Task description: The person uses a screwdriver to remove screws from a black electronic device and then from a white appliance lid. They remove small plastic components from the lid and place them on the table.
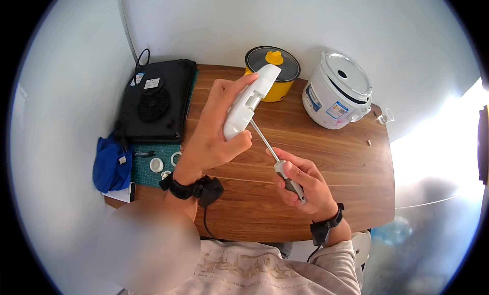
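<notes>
My left hand (214,124) grips a long, curved white plastic part (239,114) and holds it tilted above the table. A notch shows in the middle of its edge. In my right hand (305,185) is a screwdriver (289,180) with a grey handle, the fingers wrapped round it. Its metal shaft slants up to the left, and the tip meets or lies just behind the lower edge of the white part; I cannot tell which. Behind the part stands a yellow pot (277,93) with a dark lid. A white rice cooker (331,99) stands to the right.
On the left a black appliance (153,99) lies with its vented side up, partly over a green cutting mat (145,165). Small white round parts (156,165) and a blue cloth bag (111,165) are near it. A small clear piece (385,116) sits by the wooden table's (244,218) right edge.
</notes>
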Available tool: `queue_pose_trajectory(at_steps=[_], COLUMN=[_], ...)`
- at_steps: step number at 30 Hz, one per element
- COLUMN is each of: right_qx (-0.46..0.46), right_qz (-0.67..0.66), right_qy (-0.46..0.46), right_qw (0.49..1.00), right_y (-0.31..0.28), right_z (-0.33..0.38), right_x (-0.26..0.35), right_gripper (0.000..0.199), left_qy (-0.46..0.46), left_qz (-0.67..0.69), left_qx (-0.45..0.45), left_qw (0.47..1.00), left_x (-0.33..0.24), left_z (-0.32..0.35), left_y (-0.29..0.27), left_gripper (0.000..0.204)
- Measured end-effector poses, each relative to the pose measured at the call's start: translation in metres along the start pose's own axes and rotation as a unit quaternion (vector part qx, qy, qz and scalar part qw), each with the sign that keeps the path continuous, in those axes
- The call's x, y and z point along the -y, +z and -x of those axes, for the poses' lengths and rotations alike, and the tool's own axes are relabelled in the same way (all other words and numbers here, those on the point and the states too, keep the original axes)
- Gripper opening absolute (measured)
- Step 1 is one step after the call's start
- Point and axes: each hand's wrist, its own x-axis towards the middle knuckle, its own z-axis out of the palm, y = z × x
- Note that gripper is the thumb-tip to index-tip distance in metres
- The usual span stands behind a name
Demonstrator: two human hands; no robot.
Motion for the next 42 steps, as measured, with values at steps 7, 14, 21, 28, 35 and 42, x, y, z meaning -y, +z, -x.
queue_pose_trajectory(at_steps=[7, 14, 21, 28, 35, 42], right_qx=[-0.043, -0.139, -0.152, -0.177, -0.179, -0.175], right_qz=[0.236, 0.638, 0.771, 0.766, 0.766, 0.77], right_qy=[-0.079, -0.382, -0.451, -0.484, -0.483, -0.485], right_qw=[0.968, 0.654, 0.423, 0.383, 0.385, 0.376], right_y=[-0.003, 0.0, 0.001, -0.005, -0.008, -0.01], right_z=[-0.006, -0.005, -0.013, -0.016, -0.016, -0.017], right_x=[0.01, 0.027, 0.025, 0.025, 0.026, 0.025], right_gripper=[0.039, 0.035, 0.044, 0.047, 0.049, 0.051], left_qy=[-0.094, -0.151, -0.176, -0.176, -0.182, -0.177], left_qz=[0.212, 0.319, 0.36, 0.364, 0.351, 0.355], left_qx=[-0.022, -0.036, -0.022, -0.019, -0.012, -0.004], left_qw=[0.973, 0.935, 0.916, 0.914, 0.918, 0.918], left_x=[0.006, -0.009, -0.014, -0.012, -0.017, -0.016], left_z=[0.0, 0.0, 0.0, 0.002, 0.002, 0.002], left_y=[-0.009, -0.018, -0.021, -0.02, -0.02, -0.019], left_gripper=[0.072, 0.073, 0.075, 0.077, 0.079, 0.082])
